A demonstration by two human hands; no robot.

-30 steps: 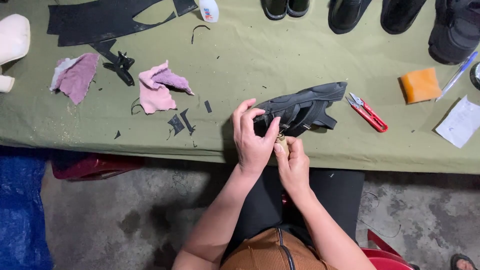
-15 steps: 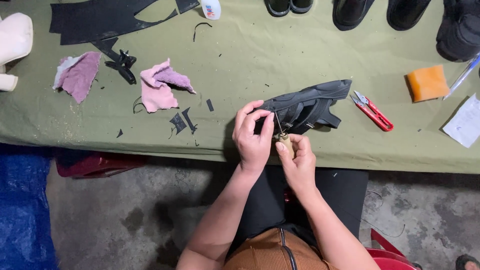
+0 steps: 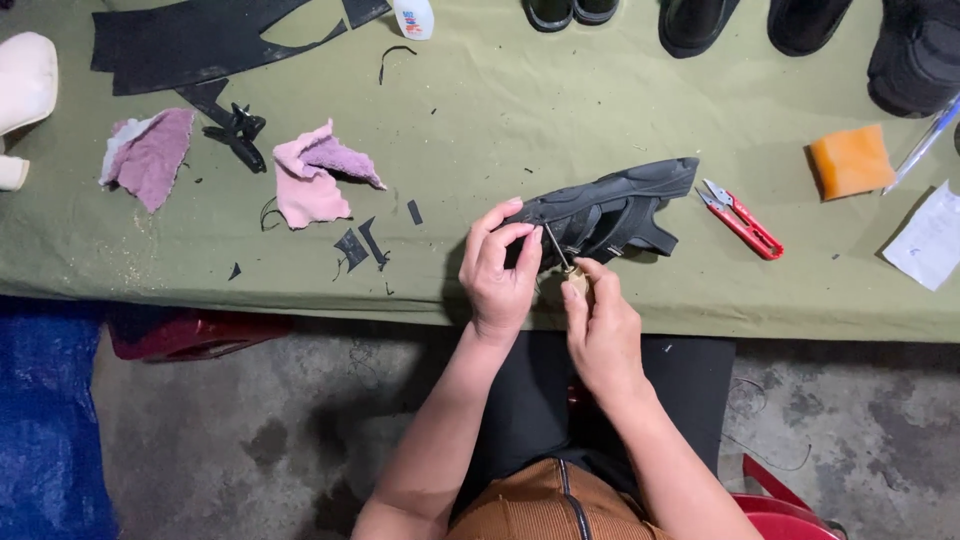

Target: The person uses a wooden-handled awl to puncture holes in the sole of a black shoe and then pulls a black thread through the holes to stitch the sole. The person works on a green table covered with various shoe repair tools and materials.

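Left hand (image 3: 497, 272) gripping black shoe upper (image 3: 610, 212) at desk (image 3: 500, 110) front edge, fingers curled round it. Right hand (image 3: 600, 325) pinching wooden-handled awl (image 3: 562, 262) (tip touching upper). Red snips (image 3: 742, 220) lying just beside.

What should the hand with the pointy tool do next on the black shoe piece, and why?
Probably push the awl a little further in. Its thin metal tip already rests against the black shoe upper, the right hand has its grip on the wooden handle, and the left hand is pinching the upper's edge steady.
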